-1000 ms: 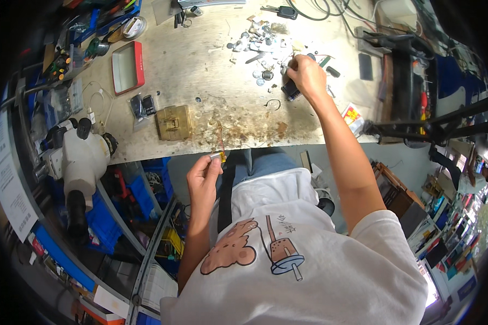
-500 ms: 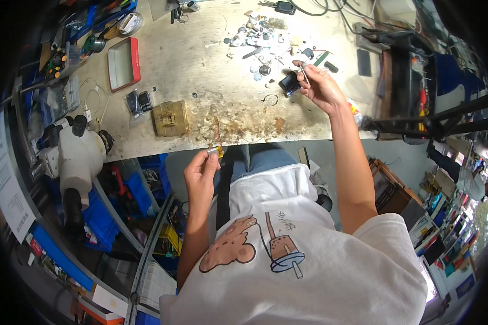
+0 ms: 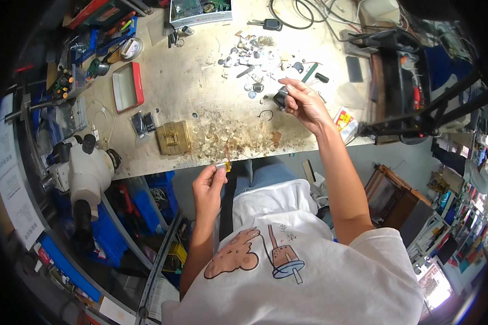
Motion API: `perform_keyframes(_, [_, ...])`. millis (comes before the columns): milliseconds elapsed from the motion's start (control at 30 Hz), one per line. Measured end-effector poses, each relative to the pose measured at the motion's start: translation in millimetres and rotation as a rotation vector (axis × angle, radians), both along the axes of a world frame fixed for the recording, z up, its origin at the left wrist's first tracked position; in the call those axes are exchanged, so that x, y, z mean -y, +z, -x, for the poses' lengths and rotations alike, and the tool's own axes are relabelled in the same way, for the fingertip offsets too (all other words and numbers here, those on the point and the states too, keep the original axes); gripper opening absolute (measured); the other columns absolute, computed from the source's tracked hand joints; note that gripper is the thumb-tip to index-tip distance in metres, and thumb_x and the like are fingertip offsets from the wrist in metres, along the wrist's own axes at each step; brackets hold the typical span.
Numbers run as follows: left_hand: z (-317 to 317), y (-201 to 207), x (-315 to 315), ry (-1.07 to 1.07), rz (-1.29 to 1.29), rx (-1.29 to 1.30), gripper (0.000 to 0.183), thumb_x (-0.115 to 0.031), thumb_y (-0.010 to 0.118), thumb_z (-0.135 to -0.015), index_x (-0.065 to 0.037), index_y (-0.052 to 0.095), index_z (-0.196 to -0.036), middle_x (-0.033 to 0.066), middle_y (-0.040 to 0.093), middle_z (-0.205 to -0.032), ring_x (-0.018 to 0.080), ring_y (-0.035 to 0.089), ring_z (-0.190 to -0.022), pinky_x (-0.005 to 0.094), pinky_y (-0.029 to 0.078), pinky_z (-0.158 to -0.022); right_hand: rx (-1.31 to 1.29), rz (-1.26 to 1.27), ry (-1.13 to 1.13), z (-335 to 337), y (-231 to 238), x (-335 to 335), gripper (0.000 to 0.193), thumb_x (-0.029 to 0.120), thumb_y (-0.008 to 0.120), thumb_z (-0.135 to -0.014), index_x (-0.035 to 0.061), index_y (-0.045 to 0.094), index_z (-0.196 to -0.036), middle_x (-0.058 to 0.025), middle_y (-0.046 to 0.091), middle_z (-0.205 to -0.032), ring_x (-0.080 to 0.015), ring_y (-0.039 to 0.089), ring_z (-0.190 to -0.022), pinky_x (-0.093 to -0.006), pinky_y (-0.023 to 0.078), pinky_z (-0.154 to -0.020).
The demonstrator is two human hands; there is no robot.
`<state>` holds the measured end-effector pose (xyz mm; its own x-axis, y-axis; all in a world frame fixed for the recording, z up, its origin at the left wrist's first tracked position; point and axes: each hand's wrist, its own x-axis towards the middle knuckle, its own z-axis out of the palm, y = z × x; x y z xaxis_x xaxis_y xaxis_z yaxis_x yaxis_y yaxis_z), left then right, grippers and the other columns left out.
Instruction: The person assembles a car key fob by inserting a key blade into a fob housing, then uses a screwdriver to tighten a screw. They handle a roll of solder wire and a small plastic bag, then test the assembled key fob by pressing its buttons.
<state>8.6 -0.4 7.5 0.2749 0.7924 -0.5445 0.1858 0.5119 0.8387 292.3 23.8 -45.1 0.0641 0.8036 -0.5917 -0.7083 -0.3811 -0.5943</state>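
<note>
Just over the front edge of the bench, my left hand [image 3: 208,185] pinches a small silver pouch battery [image 3: 220,166]. Yellow tape covers one end of it, and thin red wires [image 3: 227,147] rise from there. Farther away and to the right, my right hand [image 3: 307,106] is over the bench with its fingers bent together, the index finger extending left. What they hold, if anything, is not clear. A small black case [image 3: 280,97] lies right beside these fingertips, partly covered by them. Beyond it, small parts [image 3: 255,54] are scattered across the bench [image 3: 184,70].
A brown-gold block [image 3: 174,138] and bagged black parts [image 3: 143,123] lie left of centre, near a red-rimmed box [image 3: 128,86]. The microscope [image 3: 92,168] stands at the left edge. A car key [image 3: 265,24] and cables lie far off; a red-yellow packet [image 3: 344,119] sits right.
My right hand has shifted left to the black case; the metal tweezers seen in its fingers earlier no longer show clearly. My left hand still holds the battery. The whole view has shifted slightly.
</note>
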Motion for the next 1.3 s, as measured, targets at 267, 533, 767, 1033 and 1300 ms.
perform_keyframes(267, [10, -2, 0, -0.052, 0.009, -0.019, 0.017, -0.014, 0.055, -0.087, 0.002, 0.059, -0.087, -0.0011, 0.053, -0.068, 0.0024, 0.043, -0.061, 0.0175, 0.033, -0.053, 0.703, 0.131, 0.037, 24, -5, 16, 0.026, 0.009, 0.052, -0.084, -0.0002, 0.057, -0.109, -0.0050, 0.062, -0.070, -0.0094, 0.053, -0.058, -0.0238, 0.045, -0.054])
perform_keyframes(533, [-9, -23, -8, -0.302, -0.010, 0.036, 0.022, -0.019, 0.049, -0.091, -0.005, 0.052, -0.074, -0.0008, 0.046, -0.060, 0.0009, 0.030, -0.042, 0.0181, 0.021, -0.039, 0.432, 0.200, -0.268, -1, 50, 150, 0.025, 0.010, 0.052, -0.084, 0.0000, 0.057, -0.106, -0.0049, 0.063, -0.087, -0.0087, 0.054, -0.066, -0.0218, 0.046, -0.061])
perform_keyframes(767, [-54, -3, -1, -0.364, -0.035, -0.058, 0.021, -0.017, 0.052, -0.088, -0.003, 0.054, -0.072, -0.0044, 0.046, -0.058, -0.0001, 0.031, -0.046, 0.0181, 0.021, -0.042, 0.977, 0.311, -0.820, -145, 69, 256, 0.026, 0.009, 0.052, -0.083, -0.0022, 0.056, -0.106, -0.0071, 0.064, -0.082, -0.0109, 0.055, -0.065, -0.0226, 0.044, -0.060])
perform_keyframes(1033, [-94, -16, 21, -0.268, -0.164, -0.201, 0.021, -0.019, 0.052, -0.089, -0.002, 0.057, -0.077, -0.0024, 0.049, -0.058, 0.0004, 0.033, -0.043, 0.0181, 0.024, -0.039, 1.696, 0.336, -0.361, -260, 44, 247, 0.019, 0.006, 0.056, -0.076, 0.0029, 0.064, -0.092, -0.0132, 0.065, -0.085, -0.0243, 0.062, -0.079, -0.0318, 0.047, -0.071])
perform_keyframes(1300, [-131, 0, 43, -0.155, -0.157, -0.300, 0.022, -0.019, 0.051, -0.089, -0.003, 0.055, -0.075, -0.0020, 0.048, -0.058, 0.0010, 0.033, -0.044, 0.0181, 0.024, -0.039, 1.759, 0.147, -0.311, -327, 53, 193, 0.021, 0.015, 0.060, -0.076, 0.0026, 0.064, -0.092, -0.0133, 0.061, -0.090, -0.0285, 0.056, -0.087, -0.0381, 0.044, -0.075])
